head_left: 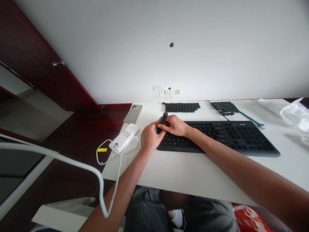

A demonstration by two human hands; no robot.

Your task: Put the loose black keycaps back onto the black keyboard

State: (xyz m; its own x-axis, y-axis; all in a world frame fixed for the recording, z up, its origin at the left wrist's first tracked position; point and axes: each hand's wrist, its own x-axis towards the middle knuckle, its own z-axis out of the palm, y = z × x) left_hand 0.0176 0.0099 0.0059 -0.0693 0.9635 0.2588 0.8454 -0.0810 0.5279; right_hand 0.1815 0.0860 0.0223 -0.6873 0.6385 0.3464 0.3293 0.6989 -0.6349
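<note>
My left hand (151, 137) is closed around a dark, narrow bar-shaped piece (164, 118) that stands tilted up from the keyboard's left end; its exact kind does not show. Against the same piece press the thumb and fingers of my right hand (177, 125), which is closed too. Both hands rest over the left end of a black keyboard (218, 136), hiding that corner. Behind it lie a block of loose black keycaps (182, 107) in rows and a second group of keycaps (223, 106), several of them in a loose heap.
A blue-handled tool (252, 118) and the black keyboard cable (217, 110) lie behind the keyboard. To the left are a phone (133, 114) and a white power bank (126, 137) with a white cable (120, 164). White plastic bags (293, 114) lie at the right of the white table (178, 170).
</note>
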